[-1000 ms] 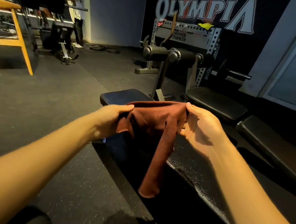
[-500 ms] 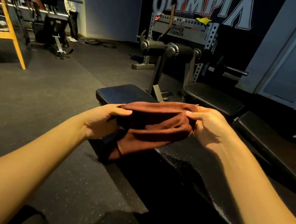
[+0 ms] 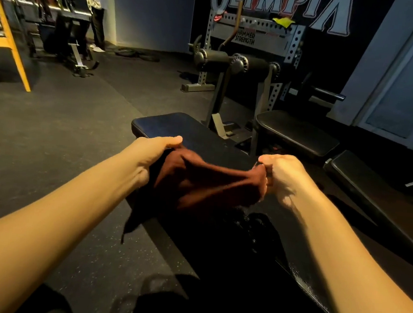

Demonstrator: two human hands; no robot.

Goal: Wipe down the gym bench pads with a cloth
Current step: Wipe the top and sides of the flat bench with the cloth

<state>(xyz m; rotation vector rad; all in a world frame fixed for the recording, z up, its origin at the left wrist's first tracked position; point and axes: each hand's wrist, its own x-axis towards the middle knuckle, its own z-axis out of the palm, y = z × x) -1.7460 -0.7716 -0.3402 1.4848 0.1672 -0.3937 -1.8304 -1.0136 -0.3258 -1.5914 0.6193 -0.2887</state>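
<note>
A dark red-brown cloth [image 3: 208,181] is stretched between my two hands, just above the black bench pad [image 3: 175,128] that runs from me toward the far end. My left hand [image 3: 150,151] grips the cloth's left end, thumb on top. My right hand [image 3: 282,173] pinches the right end in a closed fist. The cloth's lower folds sag onto the pad and a dark corner hangs over its left side. The near part of the pad lies in deep shadow.
A second bench [image 3: 295,134] and an inclined pad [image 3: 374,187] stand at the right. Behind are roller pads [image 3: 234,63] on a grey rack [image 3: 252,34]. A yellow wooden frame [image 3: 7,43] and a person [image 3: 93,6] are at the far left. Rubber floor [image 3: 64,130] lies to the left.
My hands have moved apart and lower, pulling the cloth taut across the pad. The long end that hung down a second ago is gathered up.
</note>
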